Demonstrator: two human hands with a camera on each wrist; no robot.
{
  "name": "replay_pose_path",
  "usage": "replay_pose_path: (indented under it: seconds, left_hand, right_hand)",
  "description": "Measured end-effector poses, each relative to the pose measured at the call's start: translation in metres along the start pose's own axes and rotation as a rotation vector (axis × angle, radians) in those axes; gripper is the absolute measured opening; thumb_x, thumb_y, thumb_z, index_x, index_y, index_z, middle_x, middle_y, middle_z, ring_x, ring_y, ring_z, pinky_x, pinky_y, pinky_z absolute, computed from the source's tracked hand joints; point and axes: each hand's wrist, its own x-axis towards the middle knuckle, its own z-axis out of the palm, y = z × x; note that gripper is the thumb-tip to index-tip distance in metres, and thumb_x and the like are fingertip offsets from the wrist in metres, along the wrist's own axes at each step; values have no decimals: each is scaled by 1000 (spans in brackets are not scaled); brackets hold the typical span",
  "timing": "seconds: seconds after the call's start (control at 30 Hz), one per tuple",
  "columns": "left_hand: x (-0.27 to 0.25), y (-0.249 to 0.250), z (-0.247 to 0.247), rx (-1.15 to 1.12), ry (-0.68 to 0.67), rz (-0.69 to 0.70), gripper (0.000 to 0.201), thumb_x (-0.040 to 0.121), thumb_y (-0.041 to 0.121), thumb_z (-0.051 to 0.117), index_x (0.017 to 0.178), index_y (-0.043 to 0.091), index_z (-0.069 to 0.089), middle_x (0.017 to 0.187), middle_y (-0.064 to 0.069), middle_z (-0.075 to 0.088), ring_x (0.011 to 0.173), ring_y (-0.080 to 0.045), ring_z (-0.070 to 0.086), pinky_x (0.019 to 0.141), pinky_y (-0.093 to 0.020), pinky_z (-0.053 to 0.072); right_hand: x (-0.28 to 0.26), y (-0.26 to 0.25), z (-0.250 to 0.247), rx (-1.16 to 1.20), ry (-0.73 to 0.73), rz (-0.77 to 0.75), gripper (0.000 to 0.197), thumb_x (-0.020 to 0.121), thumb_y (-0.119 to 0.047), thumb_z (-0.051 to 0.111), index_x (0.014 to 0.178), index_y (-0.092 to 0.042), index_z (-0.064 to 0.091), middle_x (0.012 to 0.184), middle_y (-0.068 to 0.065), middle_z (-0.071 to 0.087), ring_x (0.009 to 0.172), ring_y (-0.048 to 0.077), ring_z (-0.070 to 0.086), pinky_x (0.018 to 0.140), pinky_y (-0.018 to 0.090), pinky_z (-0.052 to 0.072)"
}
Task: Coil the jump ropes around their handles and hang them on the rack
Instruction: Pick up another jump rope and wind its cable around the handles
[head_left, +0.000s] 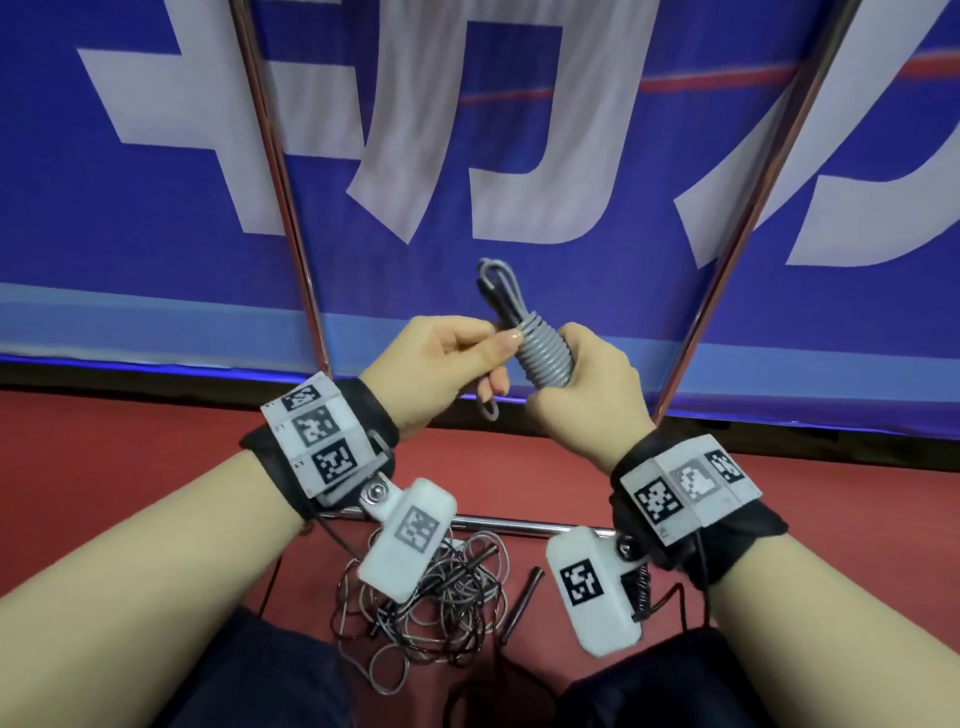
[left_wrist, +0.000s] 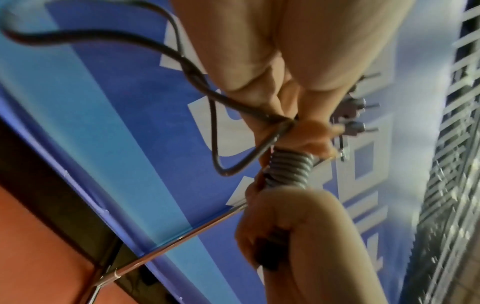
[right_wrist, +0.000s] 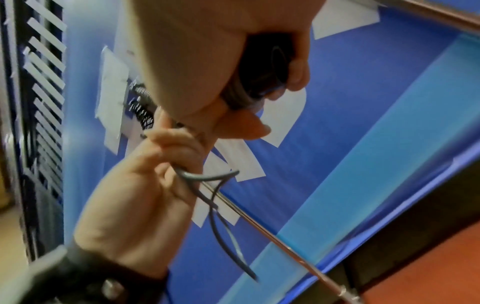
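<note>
A grey jump rope (head_left: 543, 358) is wound in tight turns around its handles, with loose loops (head_left: 493, 283) sticking up from the top. My right hand (head_left: 563, 366) grips the coiled bundle upright in front of me. At the top of the coil my left hand (head_left: 496, 358) pinches the loose strands, and a short loop (head_left: 488, 410) hangs below its fingers. The left wrist view shows the coil (left_wrist: 291, 168) between both hands and a slack loop (left_wrist: 217, 144). In the right wrist view my fingers wrap the black handle end (right_wrist: 265, 67).
A tangle of more ropes (head_left: 431, 613) and a black handle (head_left: 522, 597) lie on the red floor by my knees. The chrome rack's uprights (head_left: 280, 182) (head_left: 753, 208) and low crossbar (head_left: 519, 527) stand before a blue banner (head_left: 519, 104).
</note>
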Motion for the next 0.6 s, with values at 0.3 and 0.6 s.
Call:
replay_pose_path:
  seconds: [0.3, 0.6]
  left_hand:
    - [3, 10, -9, 59, -54, 53, 35, 85, 30, 53, 91, -3, 67, 52, 5, 61, 45, -6, 52, 54, -13, 44]
    - [1, 16, -3, 35, -50, 36, 34, 84, 27, 59, 69, -4, 60, 47, 1, 57, 41, -9, 52, 46, -14, 40]
  right_hand:
    - [-5, -3, -11, 927, -701, 199, 39, 33, 4, 45, 69, -8, 38, 47, 3, 33, 34, 10, 23, 39, 9, 21]
    - [3, 13, -15, 1364, -1233, 318, 41, 40, -6, 66, 79, -2, 55, 54, 4, 32, 39, 12, 21, 36, 12, 21]
